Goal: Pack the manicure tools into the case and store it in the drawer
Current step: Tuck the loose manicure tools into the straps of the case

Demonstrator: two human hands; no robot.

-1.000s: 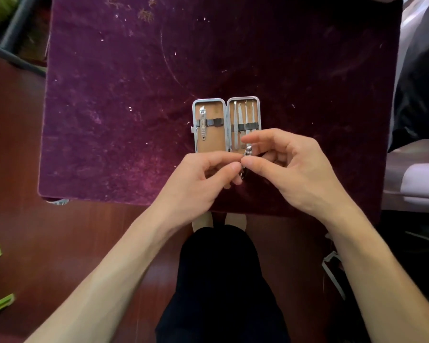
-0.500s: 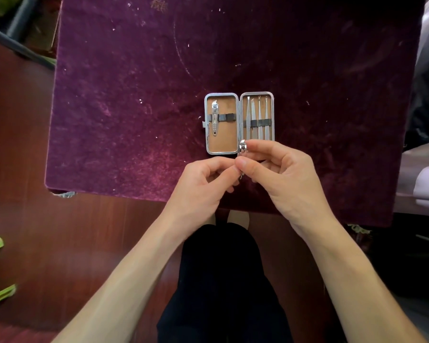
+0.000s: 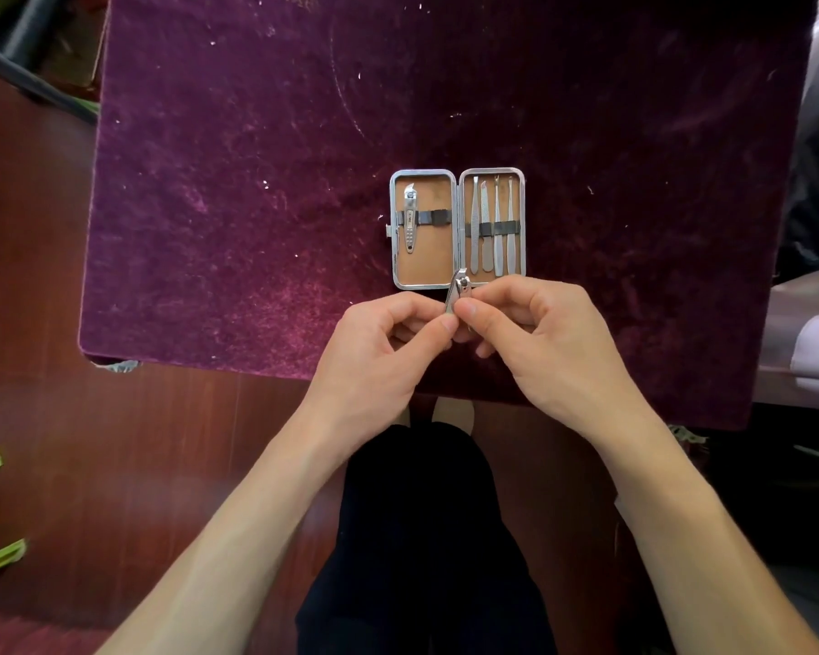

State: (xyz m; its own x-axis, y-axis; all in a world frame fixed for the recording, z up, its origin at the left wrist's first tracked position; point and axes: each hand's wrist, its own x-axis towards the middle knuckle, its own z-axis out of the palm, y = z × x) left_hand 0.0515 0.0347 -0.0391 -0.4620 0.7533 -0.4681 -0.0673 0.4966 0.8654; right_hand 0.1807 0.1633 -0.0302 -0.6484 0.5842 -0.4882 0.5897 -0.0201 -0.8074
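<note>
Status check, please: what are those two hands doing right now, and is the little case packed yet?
Left hand and right hand both pinching a small nail clipper. Case open on purple cloth, one strap slot free. Nothing blocking.

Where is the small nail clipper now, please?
In the head view, the small nail clipper is pinched between the left hand and right hand, just in front of the open case, near its hinge.

Open case (image 3: 457,229) on table (image 3: 256,182) (centre-right)

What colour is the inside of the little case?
Tan brown inside the case, with black straps; head view.
</note>
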